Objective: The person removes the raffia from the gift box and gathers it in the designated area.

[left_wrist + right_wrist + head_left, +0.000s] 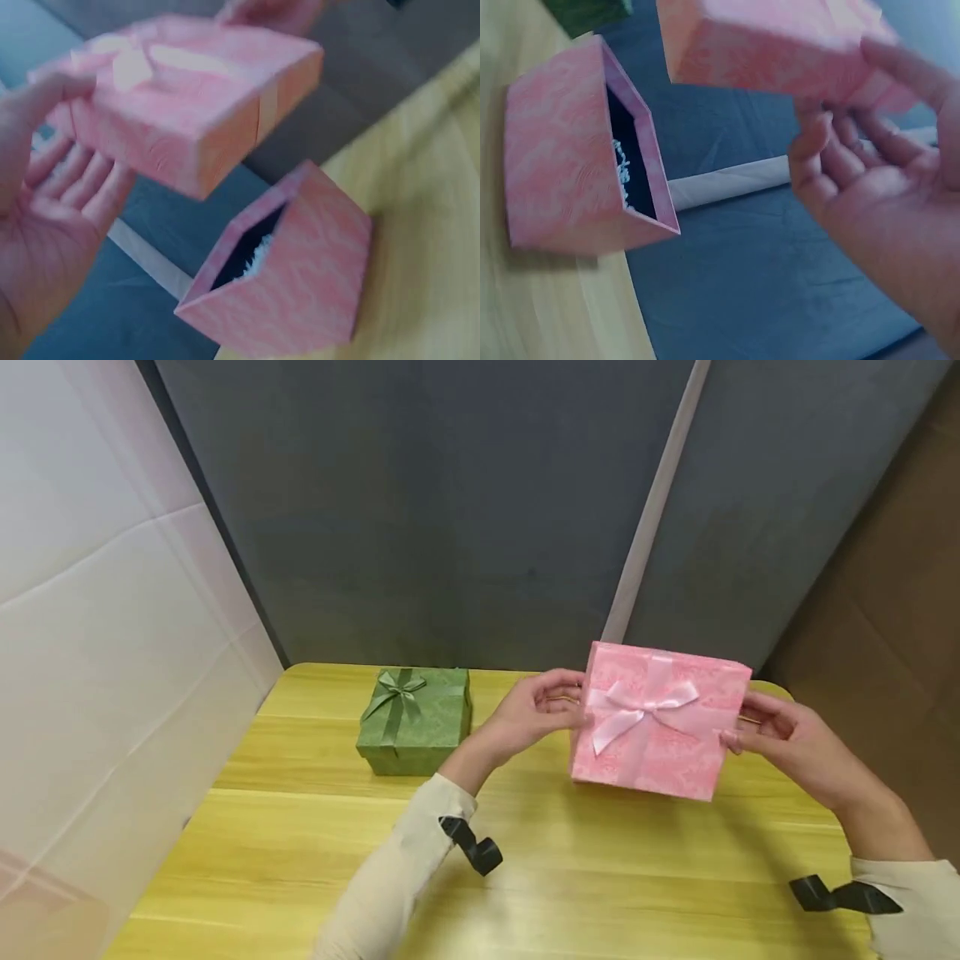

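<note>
Left hand (528, 714) and right hand (798, 743) hold a pink gift-box lid (675, 764) between them, one at each end, each with its thumb on the upper face and its other fingers lower down. The lid is raised and tilted above the far right part of the tabletop (300, 860), with a pale pink bow (648, 712) and crossed ribbon on top. Below it, clear of the lid, a pink gift-box base (562, 165) stands on the tabletop near the far edge; the head view hides it behind the lid. Its top is open, showing a dark interior and pale shredded filling (624, 176). Well to the left, near the far edge and toward the far left corner, sits a closed green gift box (431, 722) with a green bow (401, 689). Beyond the far edge rises a dark grey panel (450, 510).
</note>
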A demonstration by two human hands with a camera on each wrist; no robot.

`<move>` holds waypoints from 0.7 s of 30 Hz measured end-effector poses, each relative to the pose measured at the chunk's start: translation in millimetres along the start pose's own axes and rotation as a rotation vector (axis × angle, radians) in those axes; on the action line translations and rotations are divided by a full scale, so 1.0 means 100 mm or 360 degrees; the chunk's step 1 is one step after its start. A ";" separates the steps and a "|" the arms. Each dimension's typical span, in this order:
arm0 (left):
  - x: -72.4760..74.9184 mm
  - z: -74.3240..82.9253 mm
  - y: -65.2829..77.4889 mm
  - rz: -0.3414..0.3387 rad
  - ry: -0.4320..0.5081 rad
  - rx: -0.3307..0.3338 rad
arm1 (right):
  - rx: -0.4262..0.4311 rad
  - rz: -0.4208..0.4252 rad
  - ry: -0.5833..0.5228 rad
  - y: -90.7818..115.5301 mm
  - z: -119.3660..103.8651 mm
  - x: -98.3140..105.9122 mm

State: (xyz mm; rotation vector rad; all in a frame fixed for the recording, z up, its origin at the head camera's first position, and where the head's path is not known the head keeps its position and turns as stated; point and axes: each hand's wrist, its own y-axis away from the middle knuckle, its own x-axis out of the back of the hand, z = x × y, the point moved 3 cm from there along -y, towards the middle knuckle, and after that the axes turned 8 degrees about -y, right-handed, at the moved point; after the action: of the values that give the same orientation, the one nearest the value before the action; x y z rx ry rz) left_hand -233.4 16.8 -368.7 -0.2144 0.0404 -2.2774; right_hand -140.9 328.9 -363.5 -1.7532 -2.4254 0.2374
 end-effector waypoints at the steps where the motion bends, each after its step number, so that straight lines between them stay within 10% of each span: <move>1: -0.01 0.02 0.06 -0.0070 -0.0015 -0.0068 | 0.0037 -0.0084 0.0020 0.06 -0.05 -0.02; 5: -0.11 0.05 0.29 -0.0361 -0.0180 -0.0302 | 0.0067 -0.0314 0.0250 0.27 -0.17 -0.16; 11: -0.25 -0.02 0.58 -0.0542 -0.0831 -0.0553 | 0.0173 -0.0491 0.0834 0.45 -0.13 -0.46; 21: -0.52 -0.35 0.91 -0.0457 -0.1884 -0.1151 | 0.1180 -0.0461 0.1754 0.73 0.28 -0.68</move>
State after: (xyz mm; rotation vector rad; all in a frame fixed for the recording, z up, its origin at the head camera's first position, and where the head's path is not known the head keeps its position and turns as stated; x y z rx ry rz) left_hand -137.5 -4.8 -419.4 -1.9747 0.2176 -1.9578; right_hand -58.1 285.1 -407.9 -0.8131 -1.4448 0.0707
